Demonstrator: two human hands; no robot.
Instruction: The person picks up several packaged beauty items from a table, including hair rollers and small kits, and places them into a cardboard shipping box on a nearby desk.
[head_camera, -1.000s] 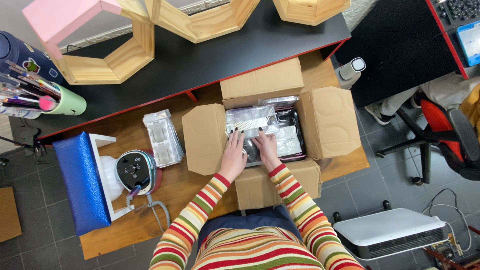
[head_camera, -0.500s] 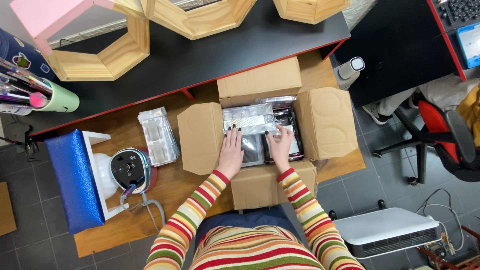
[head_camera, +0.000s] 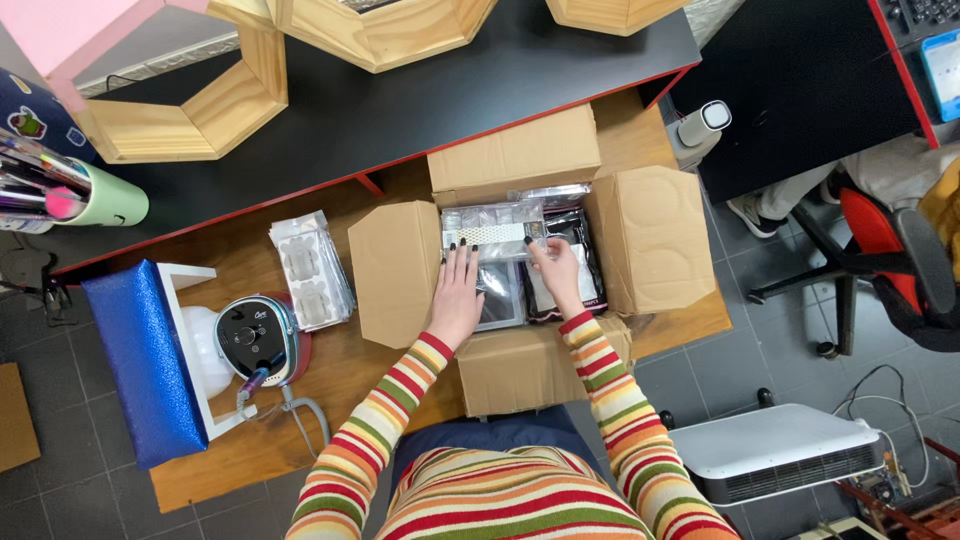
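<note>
Head view, hands: two, both in striped sleeves, both reaching into one open cardboard box (head_camera: 650, 235).
Left hand (head_camera: 457, 295): flat, fingers spread and relaxed, palm down on the clear plastic packets at the left of the box's inside; it grips nothing.
Right hand (head_camera: 556, 272): fingers curled on the lower right edge of the top clear packet (head_camera: 495, 228), pinching it between thumb and fingertips.
Top clear packet: one, lying across the upper part of the box's inside, with a pale dotted strip showing through it.
Box: one, on the wooden table (head_camera: 250, 440), just in front of the person; four flaps (head_camera: 395, 258) folded outward, left, right, far and near.
Box contents: at least two dark packets (head_camera: 575, 230) at the right, clear packets at the left; the exact number cannot be told.
Blister tray stack (head_camera: 312, 270): one clear stack, left of the box and apart from it.
Round device (head_camera: 255, 338): one, with a dial face, further left, a hose trailing from it.
Blue padded rest (head_camera: 145, 360): one, at the table's left end.
Wooden hexagon frames (head_camera: 180, 110): four showing on the black desk (head_camera: 560, 70).
Green cup (head_camera: 105, 205): one, holding pens.
Small white cylinder (head_camera: 703, 122): one, beyond the box's right flap.
White heater (head_camera: 775, 450): one, on the floor at right.
</note>
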